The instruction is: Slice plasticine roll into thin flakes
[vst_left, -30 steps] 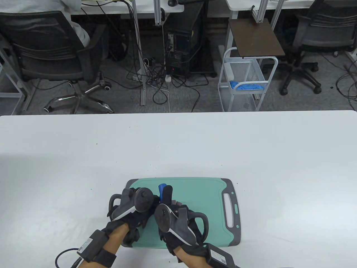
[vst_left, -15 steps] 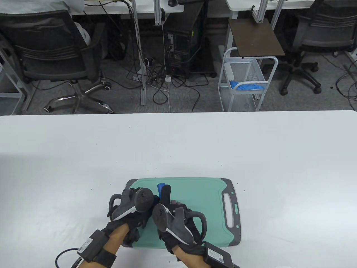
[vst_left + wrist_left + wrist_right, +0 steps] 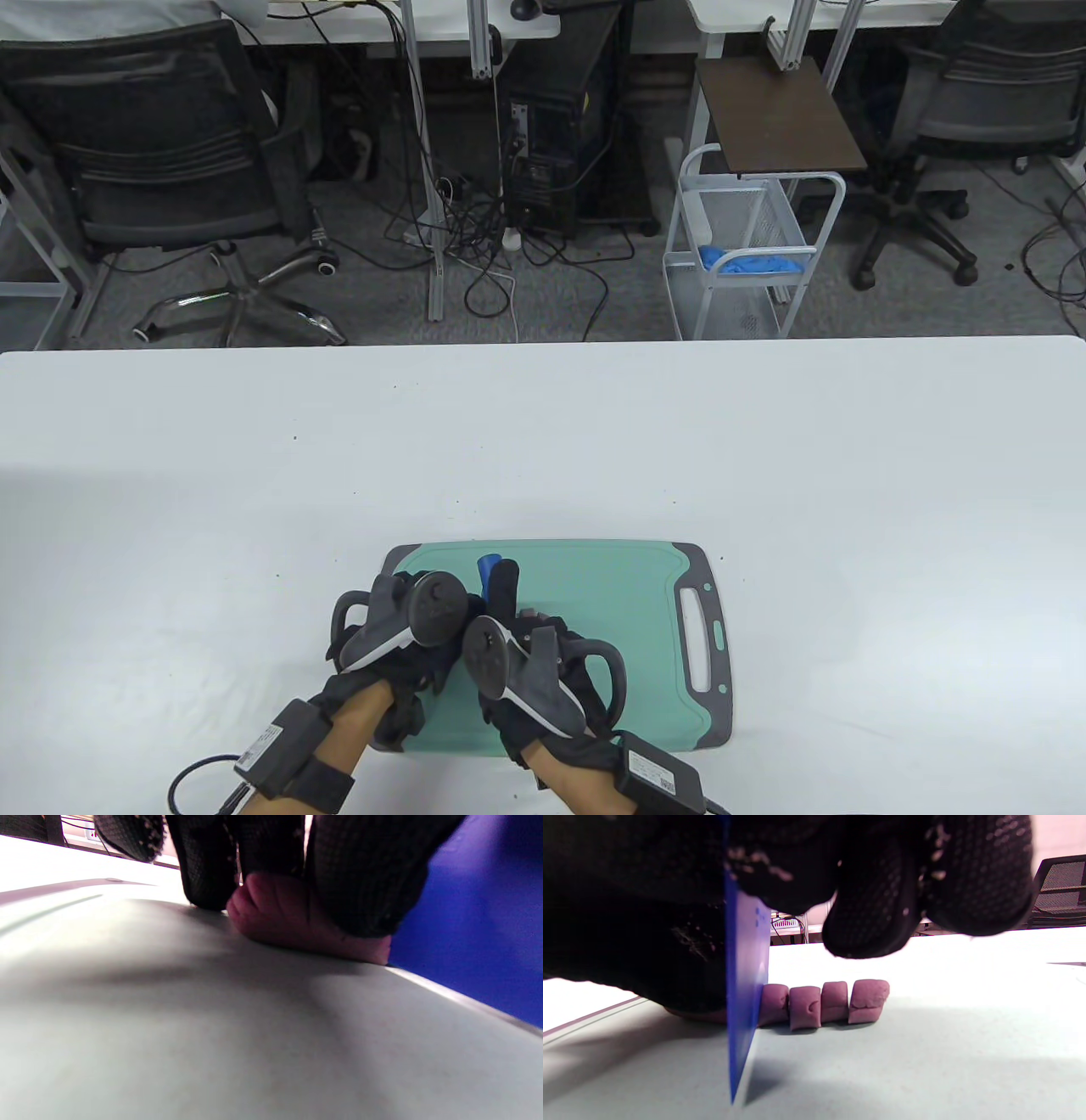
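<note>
i see a white table (image 3: 764,441) with office chairs and cables behind it. low in the middle of the frame lies a green cutting board (image 3: 611,586), and both of my hands sit on its left part. from above, the trackers hide the clay. the right wrist view shows four purple slices (image 3: 825,1003) in a row beside the blue blade (image 3: 744,984), which my right hand (image 3: 534,671) grips. the left wrist view shows my left hand (image 3: 399,628) pressing its fingers (image 3: 365,878) on the purple roll (image 3: 297,916). since a second ago my right hand has slid a little left. the board's right half toward its handle hole (image 3: 700,637) is open.
</note>
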Tool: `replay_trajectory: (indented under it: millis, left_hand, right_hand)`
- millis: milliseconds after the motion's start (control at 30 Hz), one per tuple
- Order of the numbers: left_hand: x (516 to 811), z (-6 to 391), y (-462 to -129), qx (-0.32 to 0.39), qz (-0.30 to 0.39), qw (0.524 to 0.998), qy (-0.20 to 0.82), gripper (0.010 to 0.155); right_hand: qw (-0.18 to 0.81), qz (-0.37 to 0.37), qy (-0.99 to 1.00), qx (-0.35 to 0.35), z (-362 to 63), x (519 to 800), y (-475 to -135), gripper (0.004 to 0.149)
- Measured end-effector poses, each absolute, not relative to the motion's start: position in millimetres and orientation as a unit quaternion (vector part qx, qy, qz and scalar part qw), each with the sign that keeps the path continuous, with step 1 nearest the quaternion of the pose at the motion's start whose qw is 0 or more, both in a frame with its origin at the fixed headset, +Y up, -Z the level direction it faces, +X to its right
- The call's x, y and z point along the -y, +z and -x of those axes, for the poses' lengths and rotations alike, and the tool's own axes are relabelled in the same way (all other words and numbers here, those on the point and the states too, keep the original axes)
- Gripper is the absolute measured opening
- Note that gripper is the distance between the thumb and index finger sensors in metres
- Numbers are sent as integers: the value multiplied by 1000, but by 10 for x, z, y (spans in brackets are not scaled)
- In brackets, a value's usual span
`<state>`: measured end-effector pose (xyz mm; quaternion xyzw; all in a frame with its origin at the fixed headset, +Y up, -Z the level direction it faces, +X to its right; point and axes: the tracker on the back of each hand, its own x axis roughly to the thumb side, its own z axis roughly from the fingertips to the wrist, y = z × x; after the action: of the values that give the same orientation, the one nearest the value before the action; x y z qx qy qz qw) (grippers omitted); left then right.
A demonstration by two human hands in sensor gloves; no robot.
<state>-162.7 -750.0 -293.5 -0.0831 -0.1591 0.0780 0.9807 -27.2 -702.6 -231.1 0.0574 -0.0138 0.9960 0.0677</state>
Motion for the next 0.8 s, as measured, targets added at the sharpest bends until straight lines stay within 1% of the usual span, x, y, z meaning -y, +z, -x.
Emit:
replay_trajectory:
  millis: [167,367,433,533,800]
  left_hand:
    - [7499,1630,-2931,160,85,980,77,49]
    - [7500,1628,-2916,162,92,980,70,50]
    - [7491,1638,-2915,164,106,979,64,52]
    - [7483,1658,-2911,159,128,977,63,52]
    - [7486,1678,-2882,163,97,980,55,53]
  right_hand:
    - [55,-61,996,21,326,7023,-2357,84]
    - [60,-50,997,3,337,7003,-2459,85]
    - [57,-51,997,9,331,7005,-2445,85]
    - [67,-48,997,-3,279,7010,-2427,85]
    - [78,-54,995,-13,225,6966,-2321,84]
